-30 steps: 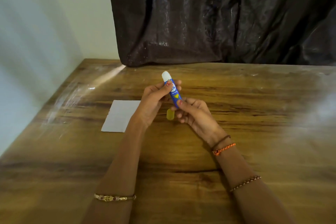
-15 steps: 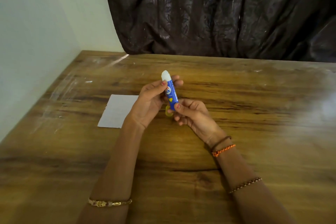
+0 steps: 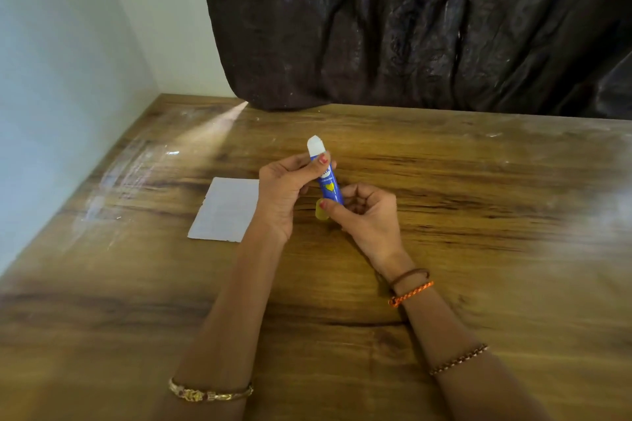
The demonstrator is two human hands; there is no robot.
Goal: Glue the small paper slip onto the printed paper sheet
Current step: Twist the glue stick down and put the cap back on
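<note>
Left hand [image 3: 278, 196] grasps upper barrel of blue glue stick [image 3: 329, 183]; right hand [image 3: 367, 215] pinches yellow base [image 3: 321, 214]. White tip [image 3: 315, 144] exposed above left grip. Printed paper sheet [image 3: 225, 208] flat on table [image 3: 478, 215], just left of left grip. Small slip: not visible. Judgement: turn base sparingly, keep barrel steady, avoid over-extending glue.

Blue glue stick [image 3: 330, 186] upright, white tip exposed; white paper sheet [image 3: 225, 210] flat on table, left.

Held blue glue stick [image 3: 329, 185] upright between left hand [image 3: 281, 196] and right hand [image 3: 367, 217], above wooden table [image 3: 478, 215] beside paper sheet [image 3: 225, 210].
</note>
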